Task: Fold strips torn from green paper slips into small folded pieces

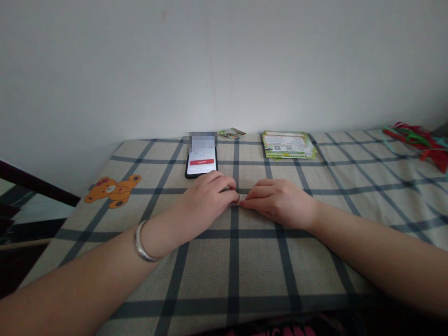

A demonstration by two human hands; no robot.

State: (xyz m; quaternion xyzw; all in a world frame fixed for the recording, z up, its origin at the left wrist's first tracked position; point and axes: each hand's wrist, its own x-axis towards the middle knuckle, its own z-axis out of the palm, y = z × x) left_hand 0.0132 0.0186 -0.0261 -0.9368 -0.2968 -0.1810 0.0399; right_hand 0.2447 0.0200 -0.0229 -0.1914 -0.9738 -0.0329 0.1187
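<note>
A small pale piece [241, 198], pinched from both sides
The left hand [213, 193] and right hand [280, 203] each grip an end in a closed pinch, mostly hiding it, over the checked tablecloth [206, 270], near the phone [202, 163].

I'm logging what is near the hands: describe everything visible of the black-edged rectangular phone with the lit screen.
The black-edged rectangular phone has its lit screen facing the viewer: white below, with a red bar bearing lettering too small to read, and pixelated above. It is on the beige, dark-striped checked cloth, near the pale wall; whether it lies flat or leans back is unclear. The bare left hand partly hides its lower right corner; whether they touch is unclear.
</note>
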